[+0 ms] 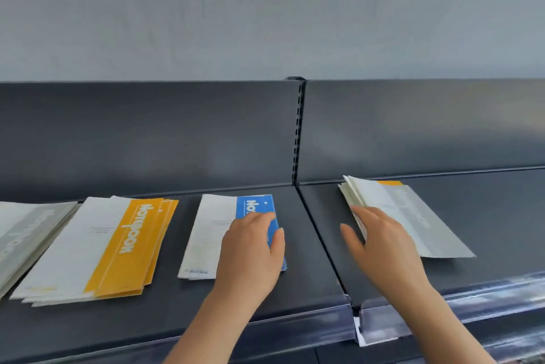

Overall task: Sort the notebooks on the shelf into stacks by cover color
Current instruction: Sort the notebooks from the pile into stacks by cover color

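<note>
Plainly the right hand [383, 242] is nearer the unsorted pile [413, 216] in the right bay of the shelf [501, 231]. Its spread, relaxed fingers touch the pile's left edge, and the pile's long axis runs from back left to front right. A grey cover tops the pile. The left hand [250, 251] lies on the blue notebook [206, 234], thumb at its right edge; whether it pinches cannot be told. The yellow stack [118, 245] and grey stack [26, 234] lie further left.

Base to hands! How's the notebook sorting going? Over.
Left hand flat on blue notebook. Right hand open at edge of unsorted pile. Yellow stack, grey stack lie left. Nothing in the way.
</note>
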Demonstrator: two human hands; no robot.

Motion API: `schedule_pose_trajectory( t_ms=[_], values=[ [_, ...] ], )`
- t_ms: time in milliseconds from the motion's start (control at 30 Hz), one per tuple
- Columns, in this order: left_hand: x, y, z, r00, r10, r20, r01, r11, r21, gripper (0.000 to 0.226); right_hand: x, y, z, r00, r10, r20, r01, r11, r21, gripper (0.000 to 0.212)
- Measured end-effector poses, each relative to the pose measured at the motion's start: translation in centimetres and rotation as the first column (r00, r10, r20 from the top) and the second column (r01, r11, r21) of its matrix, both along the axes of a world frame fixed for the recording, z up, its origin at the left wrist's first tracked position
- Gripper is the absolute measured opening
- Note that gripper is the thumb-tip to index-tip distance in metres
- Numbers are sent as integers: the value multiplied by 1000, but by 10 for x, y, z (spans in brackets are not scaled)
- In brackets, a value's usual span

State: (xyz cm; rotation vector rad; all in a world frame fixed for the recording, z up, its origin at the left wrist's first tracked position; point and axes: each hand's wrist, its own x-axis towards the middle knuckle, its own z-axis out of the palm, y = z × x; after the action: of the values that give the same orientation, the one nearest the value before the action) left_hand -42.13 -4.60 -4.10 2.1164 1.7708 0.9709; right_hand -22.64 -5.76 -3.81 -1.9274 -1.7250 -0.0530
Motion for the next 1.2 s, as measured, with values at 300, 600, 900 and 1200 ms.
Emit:
schedule_pose_trajectory(
  t_ms=[300,600,900,1200],
  values=[
    [126,19,-12,991,-98,88,106,991,-87,37,135,13,-24,995,-55,84,65,991,-113,26],
    [177,33,-10,950,15,313,75,958,-276,5,166,19,-36,978,207,-27,-208,976,-60,18],
    [191,33,-9,876,165,453,-2,941,-338,15,183,28,-44,993,116,15,-115,993,-26,21],
    [186,35,-11,854,194,483,0,928,-373,15,174,24,-35,967,225,-119,-229,973,-21,21]
  ],
)
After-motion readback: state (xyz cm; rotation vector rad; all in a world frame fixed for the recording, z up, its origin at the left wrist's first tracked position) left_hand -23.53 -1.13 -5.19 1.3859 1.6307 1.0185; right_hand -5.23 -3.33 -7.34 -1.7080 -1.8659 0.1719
